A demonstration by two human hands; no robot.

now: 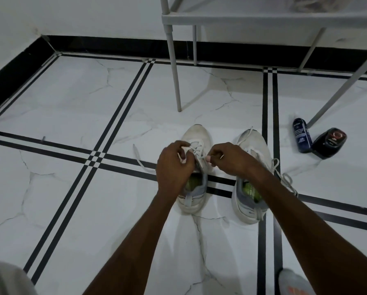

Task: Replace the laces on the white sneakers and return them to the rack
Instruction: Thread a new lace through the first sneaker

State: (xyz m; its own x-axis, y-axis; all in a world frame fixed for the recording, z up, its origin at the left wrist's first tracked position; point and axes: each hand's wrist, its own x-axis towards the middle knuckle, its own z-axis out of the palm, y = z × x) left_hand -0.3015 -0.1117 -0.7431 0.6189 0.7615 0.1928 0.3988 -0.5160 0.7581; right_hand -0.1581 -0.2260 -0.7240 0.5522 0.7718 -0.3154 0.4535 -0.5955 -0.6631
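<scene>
While both hands, left [174,165] and right [229,159], pinch lace [138,156] ends: left sneaker [196,135] lacing in hand. Next, likely: thread remaining eyelets, then tie.

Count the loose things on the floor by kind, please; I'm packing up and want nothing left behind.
White sneakers: 2 (left sneaker, being laced by both hands; right sneaker)
Dark blue bottle: 1
Black container: 1
Total: 4
</scene>
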